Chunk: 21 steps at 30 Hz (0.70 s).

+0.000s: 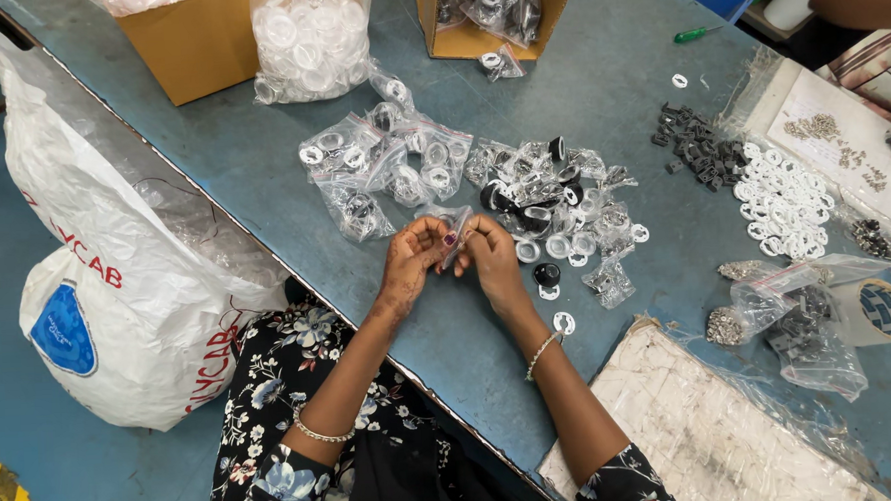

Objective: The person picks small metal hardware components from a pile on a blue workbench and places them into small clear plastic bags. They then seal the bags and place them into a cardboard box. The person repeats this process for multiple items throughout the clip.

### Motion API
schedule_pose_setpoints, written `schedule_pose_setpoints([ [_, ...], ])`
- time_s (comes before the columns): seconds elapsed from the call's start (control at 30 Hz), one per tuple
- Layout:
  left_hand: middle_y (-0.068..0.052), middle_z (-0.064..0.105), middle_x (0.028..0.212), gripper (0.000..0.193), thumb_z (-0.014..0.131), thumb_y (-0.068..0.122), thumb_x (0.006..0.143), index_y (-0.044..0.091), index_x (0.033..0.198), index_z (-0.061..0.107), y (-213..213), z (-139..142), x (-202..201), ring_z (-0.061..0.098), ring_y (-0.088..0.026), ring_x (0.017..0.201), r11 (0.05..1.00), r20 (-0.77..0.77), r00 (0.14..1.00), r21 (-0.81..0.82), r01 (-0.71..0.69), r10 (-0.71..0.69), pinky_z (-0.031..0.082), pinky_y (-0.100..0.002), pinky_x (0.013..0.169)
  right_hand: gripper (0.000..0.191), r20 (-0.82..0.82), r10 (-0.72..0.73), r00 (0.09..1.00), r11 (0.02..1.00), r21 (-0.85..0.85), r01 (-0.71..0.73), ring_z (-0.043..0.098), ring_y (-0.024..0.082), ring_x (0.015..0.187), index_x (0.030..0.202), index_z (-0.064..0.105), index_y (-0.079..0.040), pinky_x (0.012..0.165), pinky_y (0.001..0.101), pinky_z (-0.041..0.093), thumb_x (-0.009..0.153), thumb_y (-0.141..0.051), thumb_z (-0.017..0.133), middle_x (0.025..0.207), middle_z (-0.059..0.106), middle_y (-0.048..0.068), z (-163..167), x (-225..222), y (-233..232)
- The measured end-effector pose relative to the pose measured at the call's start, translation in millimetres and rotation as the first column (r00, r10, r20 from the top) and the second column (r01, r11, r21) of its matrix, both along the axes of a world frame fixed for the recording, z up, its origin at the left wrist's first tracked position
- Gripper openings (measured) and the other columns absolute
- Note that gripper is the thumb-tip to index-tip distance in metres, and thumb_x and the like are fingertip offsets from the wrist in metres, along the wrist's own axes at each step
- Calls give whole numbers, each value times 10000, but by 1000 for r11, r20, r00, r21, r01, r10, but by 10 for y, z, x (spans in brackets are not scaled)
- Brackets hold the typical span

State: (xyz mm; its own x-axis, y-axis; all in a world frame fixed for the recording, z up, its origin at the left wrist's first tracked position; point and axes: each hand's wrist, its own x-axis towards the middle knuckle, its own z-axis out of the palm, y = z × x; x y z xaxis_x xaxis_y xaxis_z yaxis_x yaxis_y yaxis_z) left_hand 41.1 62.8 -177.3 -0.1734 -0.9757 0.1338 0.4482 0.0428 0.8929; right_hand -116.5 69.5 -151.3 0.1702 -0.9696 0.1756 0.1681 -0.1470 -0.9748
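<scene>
Fingers of both hands, left hand [411, 257] and right hand [491, 257], pinch one small clear bag [455, 232]; a loose grip could spill its parts into the pile of bags [554, 206].

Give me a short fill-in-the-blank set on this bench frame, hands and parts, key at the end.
1. The left hand and right hand together hold a small clear plastic ____ above the blue table.
2. Each wrist wears a thin ____.
3. Far right, the loose white rings lie just right of a pile of dark ____ parts.
4. The screwdriver near the far edge has a ____ handle.

Missing words: bag; bracelet; grey; green
</scene>
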Motion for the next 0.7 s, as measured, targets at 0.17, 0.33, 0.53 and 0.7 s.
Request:
schedule_pose_setpoints([
  [0.17,-37,591,863,136,710,79,966,25,969,586,258,207,-165,538,-112,674,870,426,768,-348,-349,478,473,-275,624,184,-242,-180,953,981,-120,155,508,65,549,937,640,-15,483,231,401,1026,-101,504,732,567,3,81,109,144],
  [0.33,-51,609,924,93,651,14,951,13,1019,588,311,369,-126,596,-111,761,837,376,764,-395,-379,524,508,-285,676,182,-263,-189,946,981,-101,168,540,75,529,964,649,-16,476,232,417,1006,-111,500,672,567,0,153,155,186],
  [0.53,-22,658,902,83,663,6,957,8,1019,608,238,318,-9,634,-65,758,937,309,899,-258,-234,310,525,-238,683,300,-274,-65,960,997,-51,53,536,76,549,949,616,-21,498,243,442,1087,-261,501,672,547,2,167,150,169],
  [0.7,-14,673,894,102,718,26,961,0,1014,635,162,188,-5,624,-70,777,977,101,974,-83,-194,202,506,-225,695,339,-215,-43,976,997,-65,30,535,69,594,953,605,-20,534,240,465,1102,-294,473,731,555,-5,193,147,185],
])
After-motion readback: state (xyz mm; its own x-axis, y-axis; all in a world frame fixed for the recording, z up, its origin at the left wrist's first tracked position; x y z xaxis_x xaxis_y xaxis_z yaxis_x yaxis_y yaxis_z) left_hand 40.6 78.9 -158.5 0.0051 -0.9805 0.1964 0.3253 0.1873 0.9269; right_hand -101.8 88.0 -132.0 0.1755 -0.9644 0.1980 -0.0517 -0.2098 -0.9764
